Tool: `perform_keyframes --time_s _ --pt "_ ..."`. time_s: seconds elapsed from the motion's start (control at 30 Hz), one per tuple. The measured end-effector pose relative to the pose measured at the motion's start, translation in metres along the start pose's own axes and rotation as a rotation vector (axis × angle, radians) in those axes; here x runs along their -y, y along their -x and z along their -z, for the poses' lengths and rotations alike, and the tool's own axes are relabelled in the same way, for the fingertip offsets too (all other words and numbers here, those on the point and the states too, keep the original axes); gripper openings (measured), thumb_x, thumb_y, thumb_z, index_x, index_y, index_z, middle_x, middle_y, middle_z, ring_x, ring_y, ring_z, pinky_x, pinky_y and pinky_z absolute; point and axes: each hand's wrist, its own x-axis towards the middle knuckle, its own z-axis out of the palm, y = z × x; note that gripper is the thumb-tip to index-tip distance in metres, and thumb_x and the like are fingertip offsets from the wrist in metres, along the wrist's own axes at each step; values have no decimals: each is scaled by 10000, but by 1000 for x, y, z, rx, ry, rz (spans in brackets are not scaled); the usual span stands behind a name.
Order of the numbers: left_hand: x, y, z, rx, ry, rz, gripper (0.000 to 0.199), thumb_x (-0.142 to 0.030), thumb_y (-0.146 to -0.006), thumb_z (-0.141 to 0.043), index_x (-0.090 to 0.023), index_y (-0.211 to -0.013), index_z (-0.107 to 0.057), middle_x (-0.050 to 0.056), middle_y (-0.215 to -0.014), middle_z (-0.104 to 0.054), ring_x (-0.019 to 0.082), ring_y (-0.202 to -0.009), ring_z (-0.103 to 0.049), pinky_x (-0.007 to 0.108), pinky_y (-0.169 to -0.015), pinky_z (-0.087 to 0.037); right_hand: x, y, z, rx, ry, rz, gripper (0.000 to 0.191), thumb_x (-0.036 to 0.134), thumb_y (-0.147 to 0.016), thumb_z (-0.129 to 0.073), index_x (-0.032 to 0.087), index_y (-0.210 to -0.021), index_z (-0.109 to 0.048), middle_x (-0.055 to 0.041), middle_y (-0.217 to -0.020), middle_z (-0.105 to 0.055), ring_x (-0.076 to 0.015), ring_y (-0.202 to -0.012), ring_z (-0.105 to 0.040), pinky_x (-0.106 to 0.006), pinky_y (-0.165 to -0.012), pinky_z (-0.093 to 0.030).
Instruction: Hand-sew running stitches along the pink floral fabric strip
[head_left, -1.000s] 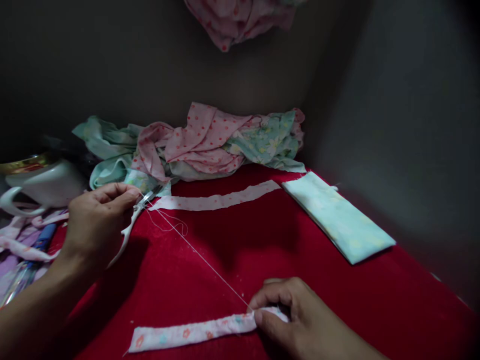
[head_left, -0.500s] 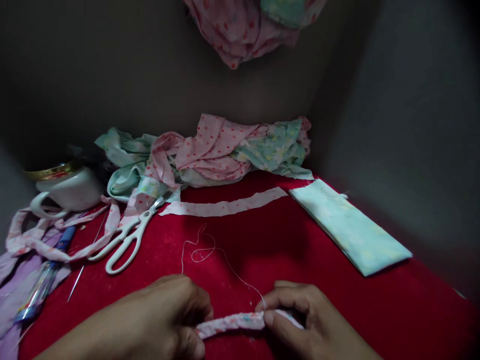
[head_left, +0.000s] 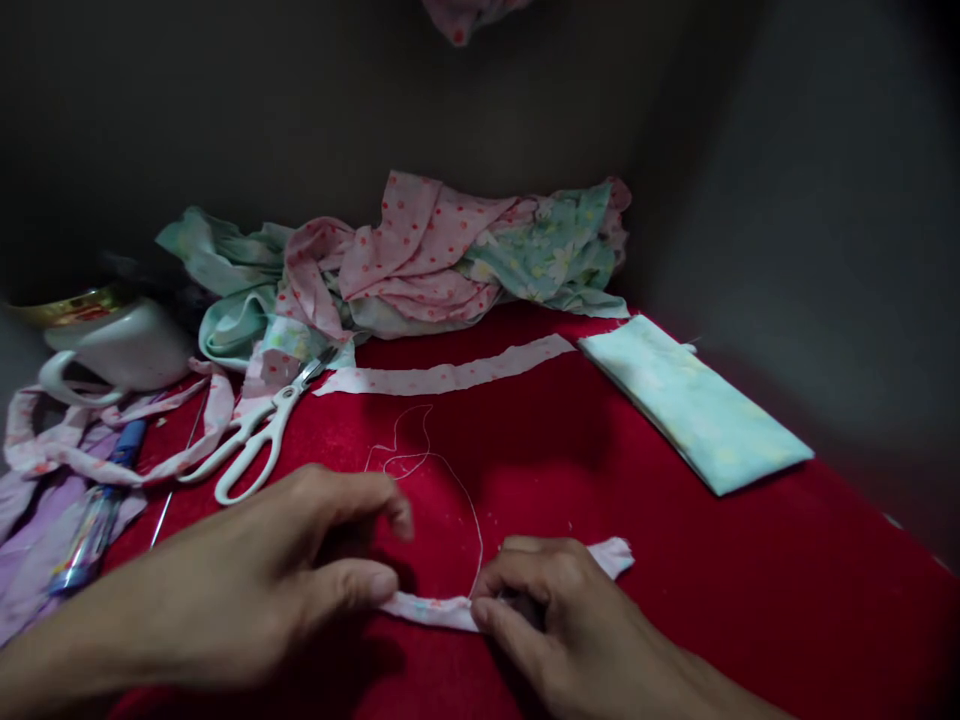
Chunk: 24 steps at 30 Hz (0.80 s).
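Observation:
A narrow folded fabric strip (head_left: 431, 609), pale with a small pink and blue print, runs between my hands just above the red cloth. My right hand (head_left: 551, 610) pinches it with thumb and fingertips, and its frayed end sticks out past the knuckles. Index finger and thumb of my left hand (head_left: 300, 570) are spread apart, the thumb tip beside the strip's left end. From the right fingertips a white thread (head_left: 478, 525) curves away and loops on the cloth. Whether a needle is in the right fingers is hidden.
White-handled scissors (head_left: 259, 440) lie at left, near a pink fabric tube (head_left: 161, 468), a blue pen (head_left: 97, 525) and a white mug (head_left: 142, 345). A flat pink strip (head_left: 450, 376) lies ahead, before crumpled fabric (head_left: 427, 255). Folded pale-green cloth (head_left: 697, 405) rests at right.
My left fingers have opened away from the strip, which they gripped before. The strip's right end now shows beyond my right hand. The thread loop has shifted, and the view has tilted down.

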Motion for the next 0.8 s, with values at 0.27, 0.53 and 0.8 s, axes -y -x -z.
perform_keyframes --time_s 0.27,0.53,0.8 --pt "18 -26 -65 51 585 -235 162 -294 -869 -464 -162 -819 -544 -26 -669 -483 108 -594 -407 191 -525 -309 -2 2 20 0 57 -69 104 193 -796 -596 195 -745 -687 22 -669 -626 -104 -598 -523 -221 -544 -347" --pt "22 -24 -69 -87 482 -296 164 -174 -892 -428 -176 -815 -573 -35 -625 -488 97 -551 -433 192 -512 -328 -6 4 20 39 22 -85 95 219 -787 -622 206 -754 -710 20 -655 -582 -97 -576 -493 -216 -498 -318" --pt "26 -15 -72 -243 227 -531 204 -79 -847 -469 -152 -839 -659 28 -707 -534 124 -616 -511 208 -535 -369 -7 3 17 33 39 -121 84 259 -771 -644 216 -740 -709 23 -652 -583 -104 -582 -502 -223 -495 -304"
